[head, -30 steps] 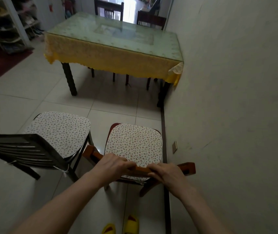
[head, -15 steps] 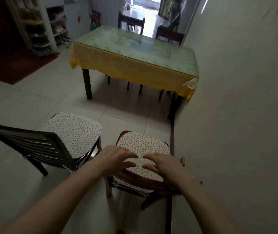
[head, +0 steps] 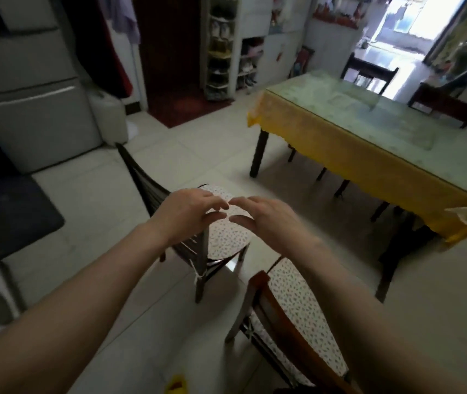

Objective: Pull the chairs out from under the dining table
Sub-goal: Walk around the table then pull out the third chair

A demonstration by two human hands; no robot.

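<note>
Two chairs stand pulled out on the tiled floor. The dark slatted chair [head: 223, 240] with a patterned cushion is in the middle; the reddish-brown chair [head: 297, 314] with the same cushion is at the lower right, under my right forearm. My left hand [head: 189, 214] and my right hand [head: 266, 220] hover in the air above the dark chair, fingers apart, holding nothing. The dining table [head: 368, 155] with a yellow cloth and glass top stands at the right. Two more dark chairs, one [head: 368, 72] and another [head: 442, 106], stay tucked in at its far side.
A grey fridge [head: 33, 109] and a white canister [head: 110, 118] stand at the left. A shoe rack [head: 221, 52] and a red mat [head: 187, 109] lie at the back. A dark mat [head: 8, 211] is at the left, a yellow slipper [head: 175, 385] by my feet.
Both hands have let go of the reddish-brown chair's back and lifted off it. My view has swung left, so the table now sits at the right.
</note>
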